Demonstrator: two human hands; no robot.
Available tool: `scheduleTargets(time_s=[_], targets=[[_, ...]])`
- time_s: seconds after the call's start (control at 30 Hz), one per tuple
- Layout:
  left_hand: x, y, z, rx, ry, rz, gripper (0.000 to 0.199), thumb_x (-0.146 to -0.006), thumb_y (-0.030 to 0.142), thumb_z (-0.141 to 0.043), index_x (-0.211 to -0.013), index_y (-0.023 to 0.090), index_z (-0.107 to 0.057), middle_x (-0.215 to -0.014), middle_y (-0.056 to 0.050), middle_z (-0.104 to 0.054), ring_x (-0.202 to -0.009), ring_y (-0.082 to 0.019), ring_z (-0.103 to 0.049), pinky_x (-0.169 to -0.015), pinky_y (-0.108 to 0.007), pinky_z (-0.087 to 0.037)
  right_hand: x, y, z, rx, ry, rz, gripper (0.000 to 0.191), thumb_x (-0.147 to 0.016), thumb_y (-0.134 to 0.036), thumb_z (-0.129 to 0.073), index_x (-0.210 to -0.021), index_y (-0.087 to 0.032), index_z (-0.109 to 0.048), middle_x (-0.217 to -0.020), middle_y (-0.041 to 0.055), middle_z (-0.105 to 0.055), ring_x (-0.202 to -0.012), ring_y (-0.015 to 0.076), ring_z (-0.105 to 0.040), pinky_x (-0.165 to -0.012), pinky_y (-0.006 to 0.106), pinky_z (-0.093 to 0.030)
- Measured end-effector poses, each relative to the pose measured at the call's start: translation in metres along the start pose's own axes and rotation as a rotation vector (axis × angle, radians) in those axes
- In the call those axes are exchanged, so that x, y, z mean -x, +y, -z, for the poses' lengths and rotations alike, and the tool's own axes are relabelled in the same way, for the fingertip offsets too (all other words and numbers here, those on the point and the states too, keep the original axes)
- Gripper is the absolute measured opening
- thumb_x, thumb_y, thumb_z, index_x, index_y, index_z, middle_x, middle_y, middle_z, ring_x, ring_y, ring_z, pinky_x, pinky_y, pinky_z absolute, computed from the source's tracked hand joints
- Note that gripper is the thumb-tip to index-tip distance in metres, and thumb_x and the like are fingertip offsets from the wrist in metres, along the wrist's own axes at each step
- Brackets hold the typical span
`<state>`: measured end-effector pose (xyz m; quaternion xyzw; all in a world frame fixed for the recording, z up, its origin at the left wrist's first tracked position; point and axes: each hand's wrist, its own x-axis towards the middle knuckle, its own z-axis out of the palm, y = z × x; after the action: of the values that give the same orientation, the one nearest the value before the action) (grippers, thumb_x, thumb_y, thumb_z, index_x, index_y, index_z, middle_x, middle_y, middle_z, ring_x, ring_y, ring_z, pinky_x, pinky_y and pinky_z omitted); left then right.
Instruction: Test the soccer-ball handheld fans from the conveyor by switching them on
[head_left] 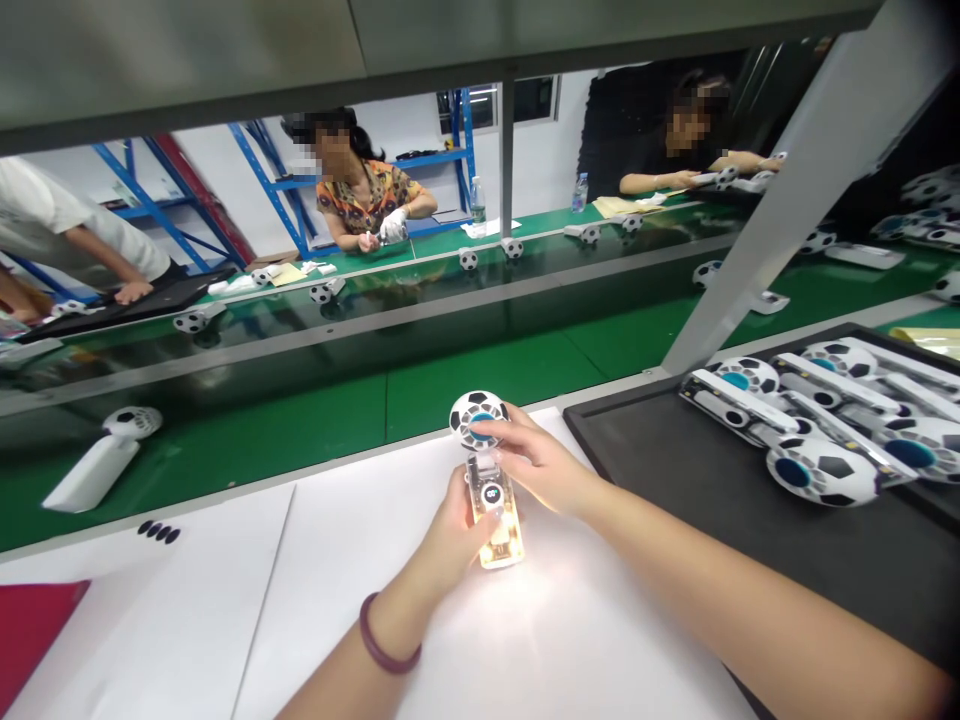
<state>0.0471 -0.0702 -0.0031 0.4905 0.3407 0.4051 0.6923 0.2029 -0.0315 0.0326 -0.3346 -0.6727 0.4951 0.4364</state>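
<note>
Free passage is being offered across the white paper sheet [375, 620] beside the left hand [450, 540]; that route is being bounded farther left by a red card [34, 630]; the gap between the hands is being filled by a lit handheld fan [496, 530]; the right hand [540, 465] is being hemmed in rightward by the raised edge of a black tray [652, 470] and its stacked football-patterned fans [817, 420]; forward reach is being left open over a green conveyor belt [300, 430]; upward passage is being capped by a grey overhead shelf [225, 60] and a steel upright [757, 240].
</note>
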Motion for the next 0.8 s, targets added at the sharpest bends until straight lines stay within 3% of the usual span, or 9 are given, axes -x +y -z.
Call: scheduleTargets(time_s=[0.17,0.37,0.5,0.67,0.8], targets=[[-0.002,-0.001,0.003,-0.002,0.0,0.007,0.057,-0.076,0.037,-0.064,-0.12,0.023,-0.029,-0.108,-0.01,-0.054,-0.092,-0.025,-0.059,-0.079,-0.042,-0.049,-0.001,0.003,-0.002,-0.053,0.006,-0.013,0.035,-0.085,-0.021,-0.045,-0.116,-0.033,-0.056,-0.133,0.0019,-0.031,-0.106,0.0184,-0.052,-0.088,0.033,-0.048],[-0.001,0.004,0.003,-0.019,-0.017,0.02,0.061,-0.076,0.036,-0.064,-0.123,0.025,-0.026,-0.113,-0.011,-0.052,-0.094,-0.026,-0.059,-0.081,-0.043,-0.048,0.0,-0.001,0.0,0.059,0.009,0.016,0.038,-0.083,-0.016,-0.045,-0.115,-0.032,-0.057,-0.133,0.0011,-0.031,-0.119,0.0208,-0.041,-0.096,0.035,-0.042],[0.001,0.006,0.003,-0.033,-0.055,0.011,0.058,-0.078,0.034,-0.061,-0.123,0.023,-0.026,-0.115,-0.012,-0.051,-0.093,-0.026,-0.06,-0.083,-0.043,-0.047,0.0,-0.002,0.001,0.037,-0.016,0.028,0.037,-0.084,-0.017,-0.043,-0.116,-0.031,-0.056,-0.133,0.0022,-0.032,-0.112,0.0189,-0.047,-0.092,0.033,-0.045],[0.001,0.006,0.004,-0.06,-0.091,-0.014,0.058,-0.079,0.032,-0.06,-0.124,0.023,-0.025,-0.114,-0.011,-0.051,-0.097,-0.026,-0.058,-0.085,-0.043,-0.046,0.001,-0.005,0.0,0.142,0.064,0.064,0.035,-0.084,-0.016,-0.044,-0.113,-0.032,-0.059,-0.131,0.0016,-0.036,-0.12,0.0197,-0.039,-0.102,0.035,-0.035],[0.001,0.006,0.006,-0.064,-0.117,-0.005,0.06,-0.078,0.03,-0.063,-0.124,0.023,-0.026,-0.117,-0.012,-0.05,-0.104,-0.028,-0.055,-0.088,-0.043,-0.044,0.001,-0.008,-0.001,0.153,0.085,0.068,0.035,-0.085,-0.018,-0.043,-0.114,-0.03,-0.058,-0.13,0.0021,-0.037,-0.121,0.0197,-0.039,-0.102,0.034,-0.035]])
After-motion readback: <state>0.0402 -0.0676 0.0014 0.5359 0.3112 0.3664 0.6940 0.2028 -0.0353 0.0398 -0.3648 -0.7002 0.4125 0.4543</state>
